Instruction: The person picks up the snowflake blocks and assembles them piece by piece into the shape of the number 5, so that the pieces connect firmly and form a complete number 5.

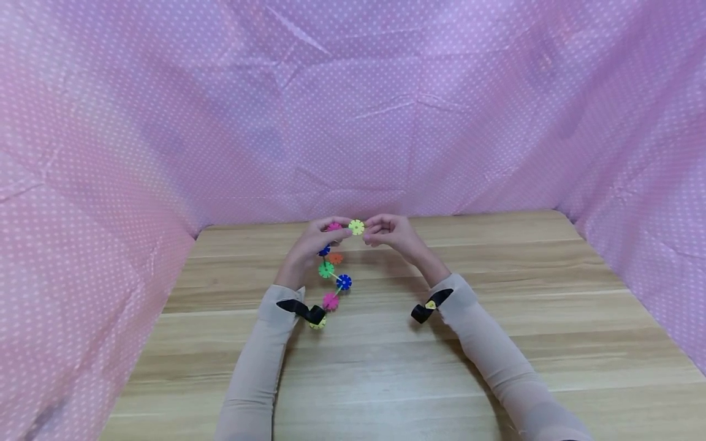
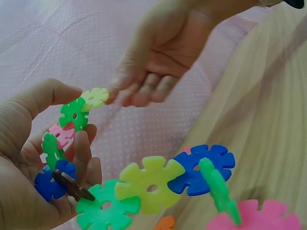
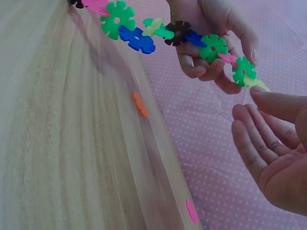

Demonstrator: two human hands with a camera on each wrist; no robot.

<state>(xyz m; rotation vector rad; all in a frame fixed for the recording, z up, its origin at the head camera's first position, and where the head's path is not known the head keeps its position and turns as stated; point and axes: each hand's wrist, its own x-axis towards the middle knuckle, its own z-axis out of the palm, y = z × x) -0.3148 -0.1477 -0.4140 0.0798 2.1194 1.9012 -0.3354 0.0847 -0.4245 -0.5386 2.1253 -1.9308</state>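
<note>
A chain of notched plastic snowflake discs (image 1: 344,282), in green, blue, pink, yellow and dark brown, runs from my left hand (image 1: 314,245) back toward the left forearm. My left hand grips its far end, the thumb by a green disc (image 2: 74,115) and the other fingers curled behind the links. A yellow disc (image 1: 356,227) forms the tip of the chain, slotted to that green one. My right hand (image 1: 393,235) pinches the outer edge of this yellow disc between thumb and forefinger, its other fingers loosely bent. In the head view, the left wrist strap partly covers the chain's near end.
One loose orange disc (image 3: 139,104) lies on the wooden table (image 3: 57,143), below the chain. A loose pink disc (image 3: 191,211) lies close to the table's far edge. Pink dotted cloth (image 1: 353,122) hangs behind the table and on both sides.
</note>
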